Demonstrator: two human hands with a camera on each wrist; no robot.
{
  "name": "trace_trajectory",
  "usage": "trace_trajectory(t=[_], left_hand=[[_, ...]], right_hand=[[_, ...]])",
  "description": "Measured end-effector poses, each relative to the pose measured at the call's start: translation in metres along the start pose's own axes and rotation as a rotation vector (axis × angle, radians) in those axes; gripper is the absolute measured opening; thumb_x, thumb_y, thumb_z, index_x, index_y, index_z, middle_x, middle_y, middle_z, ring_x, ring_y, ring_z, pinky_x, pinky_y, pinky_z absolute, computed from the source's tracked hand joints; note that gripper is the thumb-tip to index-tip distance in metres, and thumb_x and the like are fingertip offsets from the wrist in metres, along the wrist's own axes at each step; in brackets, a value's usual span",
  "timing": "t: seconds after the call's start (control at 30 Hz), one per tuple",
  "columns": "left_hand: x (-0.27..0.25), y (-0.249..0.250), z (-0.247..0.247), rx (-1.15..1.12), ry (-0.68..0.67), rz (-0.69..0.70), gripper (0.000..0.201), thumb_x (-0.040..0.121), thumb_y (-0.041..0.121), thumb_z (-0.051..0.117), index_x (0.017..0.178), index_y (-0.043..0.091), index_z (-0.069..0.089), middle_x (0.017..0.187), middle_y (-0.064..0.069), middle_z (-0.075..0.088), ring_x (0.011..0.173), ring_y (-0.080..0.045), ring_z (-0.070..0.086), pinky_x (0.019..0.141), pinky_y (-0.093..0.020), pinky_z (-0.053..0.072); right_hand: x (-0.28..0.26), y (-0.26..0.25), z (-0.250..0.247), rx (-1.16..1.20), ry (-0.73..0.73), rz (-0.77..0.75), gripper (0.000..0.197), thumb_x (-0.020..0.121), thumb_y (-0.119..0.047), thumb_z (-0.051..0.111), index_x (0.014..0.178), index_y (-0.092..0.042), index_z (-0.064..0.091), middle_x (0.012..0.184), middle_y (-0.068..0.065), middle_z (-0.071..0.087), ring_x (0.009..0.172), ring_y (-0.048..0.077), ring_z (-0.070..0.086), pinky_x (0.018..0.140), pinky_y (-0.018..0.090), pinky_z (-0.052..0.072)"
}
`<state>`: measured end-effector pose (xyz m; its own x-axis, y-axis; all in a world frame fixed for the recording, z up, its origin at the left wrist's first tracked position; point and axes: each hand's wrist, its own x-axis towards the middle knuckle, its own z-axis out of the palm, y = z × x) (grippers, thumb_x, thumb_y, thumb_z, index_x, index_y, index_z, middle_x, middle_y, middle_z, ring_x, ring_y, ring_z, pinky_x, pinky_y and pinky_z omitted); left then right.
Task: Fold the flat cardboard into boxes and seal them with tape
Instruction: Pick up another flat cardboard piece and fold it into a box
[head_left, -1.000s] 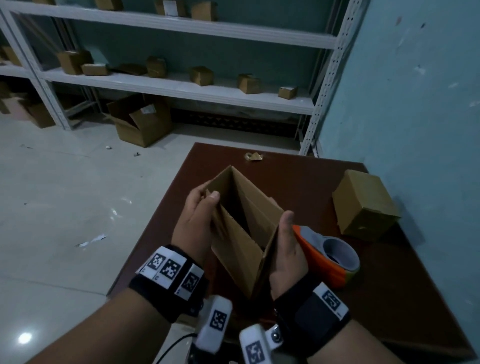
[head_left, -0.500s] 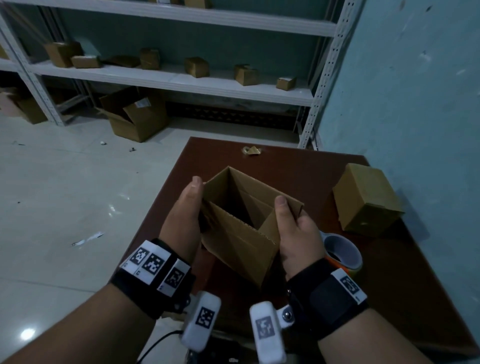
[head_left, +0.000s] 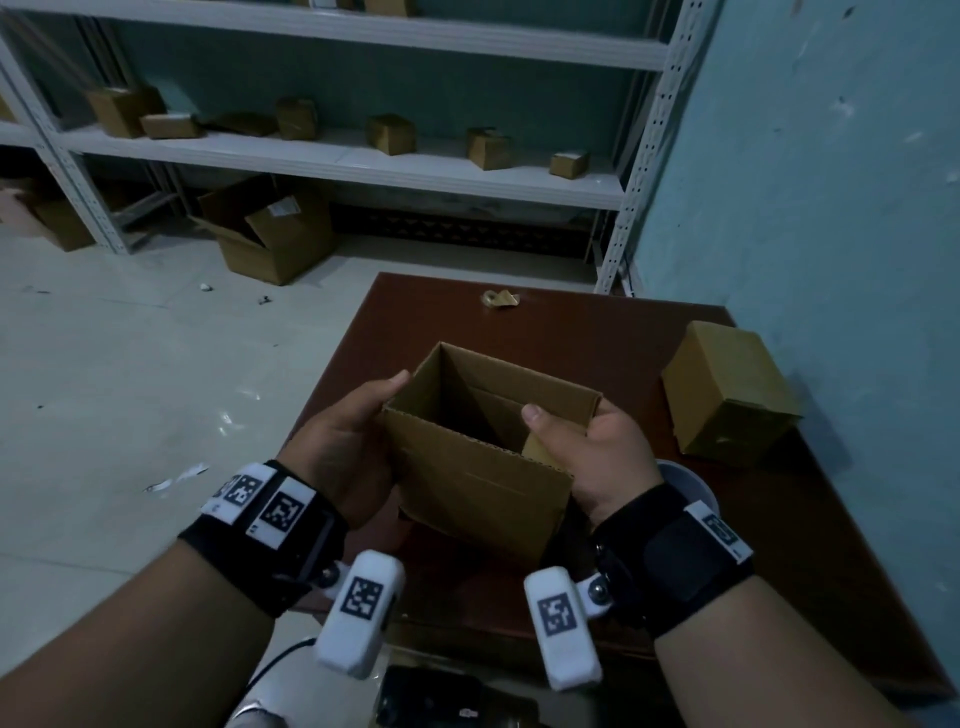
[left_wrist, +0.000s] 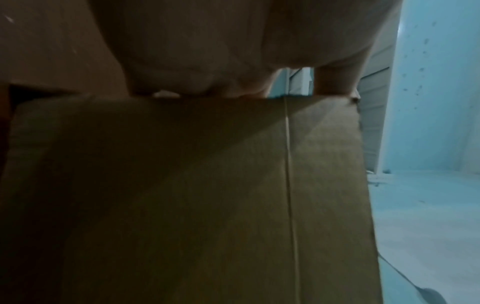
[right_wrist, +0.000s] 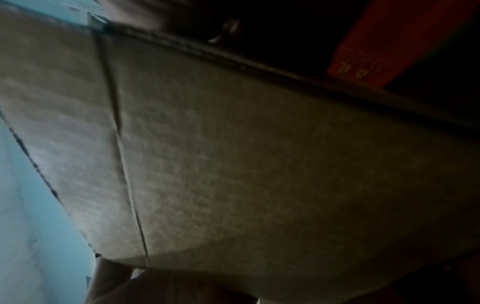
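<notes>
An open-topped brown cardboard box (head_left: 483, 488) is held upright above the brown table (head_left: 779, 571), squared into a rectangle. My left hand (head_left: 353, 441) grips its left wall, thumb along the top corner. My right hand (head_left: 587, 452) grips the right wall, with the thumb hooked inside over a folded inner flap. Both wrist views are filled by the cardboard box (left_wrist: 207, 195) (right_wrist: 233, 164) seen close up. A tape dispenser (head_left: 691, 488) lies just behind my right wrist, mostly hidden; its orange body (right_wrist: 384, 47) shows in the right wrist view.
A closed cardboard box (head_left: 727, 389) sits at the table's right edge by the blue wall. A crumpled tape scrap (head_left: 500, 299) lies at the far edge. White shelving (head_left: 337, 156) with several small boxes stands behind, and an open carton (head_left: 270, 234) is on the floor.
The cardboard has been pushed from a skewed diamond shape into a square-cornered box. My right thumb has moved inside the right wall, and my hands have spread apart.
</notes>
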<state>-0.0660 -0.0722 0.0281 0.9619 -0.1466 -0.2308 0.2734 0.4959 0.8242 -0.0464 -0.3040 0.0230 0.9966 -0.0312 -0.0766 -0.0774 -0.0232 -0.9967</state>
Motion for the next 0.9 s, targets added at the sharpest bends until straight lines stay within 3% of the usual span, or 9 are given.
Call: trace_trajectory(t=[0.1,0.13,0.2,0.3,0.5,0.67,0.77,0.83,0.9], left_hand=[[-0.001,0.004,-0.005,0.046,-0.045,-0.020,0.028,0.094,0.033,0.061,0.096,0.013,0.080,0.092,-0.012,0.073,0.088,-0.028,0.068,0.086,-0.043,0.049],[0.000,0.004,-0.005,0.080,-0.077,-0.030,0.024,0.091,0.028,0.065,0.103,0.012,0.078,0.097,-0.014,0.073,0.089,-0.029,0.068,0.085,-0.042,0.050],[0.003,0.000,-0.005,0.183,-0.068,-0.045,0.044,0.077,0.015,0.075,0.120,0.011,0.069,0.107,-0.019,0.072,0.083,-0.028,0.070,0.074,-0.038,0.057],[0.006,-0.005,-0.002,0.223,-0.030,-0.067,0.064,0.065,0.005,0.081,0.126,0.013,0.064,0.107,-0.017,0.074,0.078,-0.028,0.069,0.062,-0.034,0.057],[0.009,-0.004,-0.004,0.157,-0.090,-0.090,0.058,0.060,0.007,0.086,0.115,0.018,0.074,0.105,-0.017,0.073,0.083,-0.030,0.067,0.070,-0.036,0.055],[0.009,-0.007,0.002,0.145,-0.055,-0.074,0.049,0.062,0.003,0.078,0.108,0.020,0.074,0.098,-0.015,0.075,0.074,-0.028,0.069,0.059,-0.032,0.058],[0.010,-0.006,0.004,0.135,-0.028,-0.058,0.058,0.062,-0.003,0.078,0.114,0.022,0.072,0.096,-0.015,0.076,0.071,-0.027,0.069,0.058,-0.033,0.057],[0.010,-0.005,0.005,0.122,-0.014,-0.037,0.062,0.064,-0.009,0.079,0.115,0.026,0.072,0.094,-0.014,0.077,0.067,-0.026,0.070,0.054,-0.033,0.056],[0.009,-0.005,0.008,0.119,0.004,-0.018,0.064,0.064,-0.009,0.077,0.116,0.028,0.072,0.096,-0.014,0.077,0.067,-0.026,0.070,0.052,-0.032,0.056]], right_hand=[[0.000,-0.003,-0.003,0.000,-0.052,0.005,0.016,0.087,-0.021,0.082,0.102,-0.019,0.075,0.090,-0.007,0.081,0.084,0.007,0.076,0.073,0.023,0.054],[0.000,-0.004,-0.003,0.005,-0.068,0.013,0.018,0.087,-0.021,0.082,0.103,-0.018,0.075,0.093,-0.005,0.081,0.086,0.009,0.076,0.076,0.028,0.056],[0.000,-0.002,-0.002,0.017,-0.112,0.034,0.025,0.086,-0.023,0.083,0.108,-0.015,0.075,0.100,0.001,0.081,0.094,0.018,0.077,0.086,0.040,0.060],[0.000,0.000,0.000,0.036,-0.123,0.037,0.029,0.083,-0.024,0.084,0.109,-0.014,0.074,0.102,0.004,0.081,0.097,0.024,0.077,0.093,0.048,0.060],[-0.001,0.002,0.001,0.083,-0.101,0.013,0.031,0.081,-0.029,0.083,0.106,-0.014,0.072,0.098,0.004,0.081,0.092,0.022,0.077,0.087,0.044,0.061],[-0.003,0.000,0.000,-0.018,-0.056,-0.149,0.017,0.088,-0.016,0.080,0.103,-0.023,0.072,0.097,-0.002,0.079,0.094,0.016,0.075,0.083,0.036,0.059],[-0.010,-0.004,-0.002,-0.062,-0.010,-0.227,0.022,0.091,-0.042,0.074,0.109,-0.031,0.073,0.101,-0.007,0.079,0.094,0.011,0.074,0.081,0.038,0.060],[-0.014,-0.005,-0.006,-0.003,-0.058,-0.179,0.051,0.085,-0.078,0.056,0.115,-0.039,0.072,0.108,-0.008,0.078,0.100,0.013,0.074,0.086,0.044,0.059],[-0.015,-0.002,-0.008,0.087,-0.135,-0.114,0.078,0.071,-0.098,0.047,0.124,-0.045,0.069,0.121,-0.001,0.076,0.113,0.022,0.072,0.097,0.055,0.056]])
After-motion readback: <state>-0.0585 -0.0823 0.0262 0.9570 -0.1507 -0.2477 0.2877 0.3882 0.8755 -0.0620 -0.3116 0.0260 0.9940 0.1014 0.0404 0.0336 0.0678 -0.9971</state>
